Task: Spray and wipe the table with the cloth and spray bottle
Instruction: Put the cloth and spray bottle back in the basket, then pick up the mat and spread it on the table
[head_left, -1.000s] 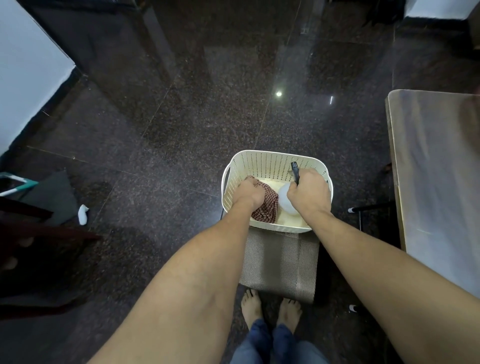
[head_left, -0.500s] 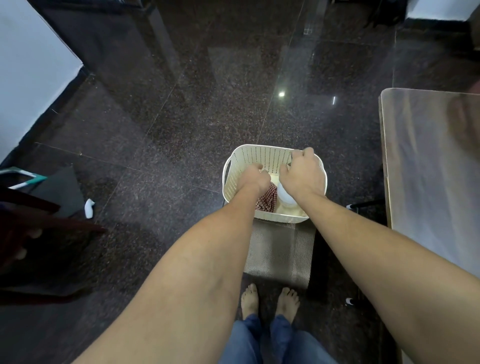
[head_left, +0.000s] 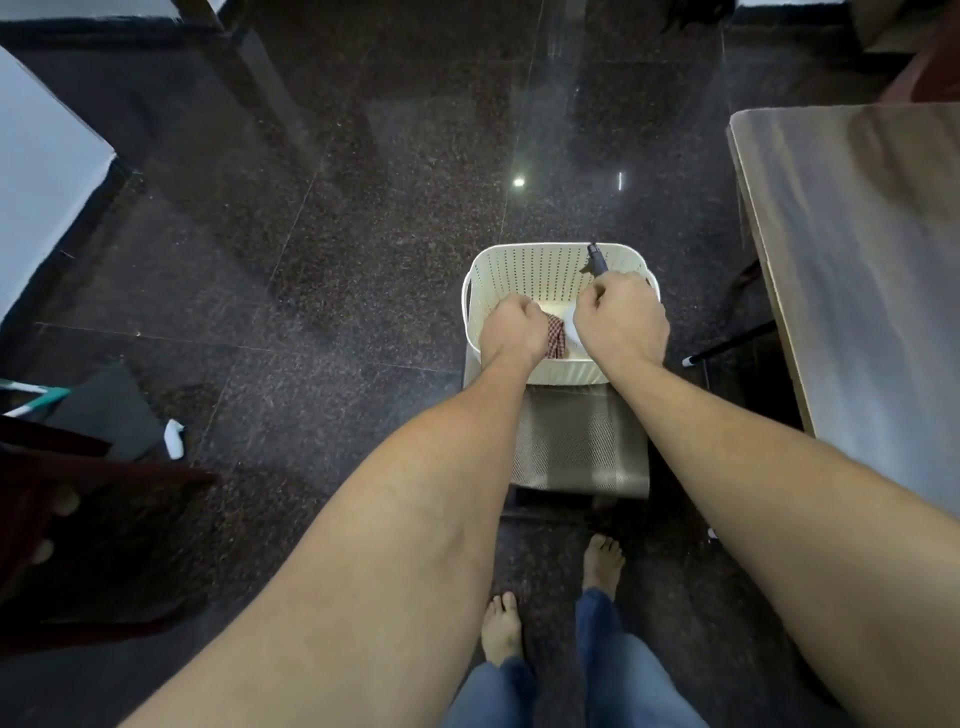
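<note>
A cream perforated basket stands on a grey stool seat in front of me. My left hand grips a red checked cloth inside the basket. My right hand grips the neck of a white spray bottle, whose dark nozzle sticks up past my knuckles. Most of the bottle is hidden under my hand. The table, brownish with a glossy top, stands at the right.
Dark polished stone floor all around. A black chair leg pokes out between stool and table. At the left lie a dark mat, a small white object and dark red furniture. My bare feet stand below the stool.
Both hands have risen slightly inside the basket. The spray nozzle, hidden half a second ago, shows above my right hand again. The view has tilted and shifted a little.
</note>
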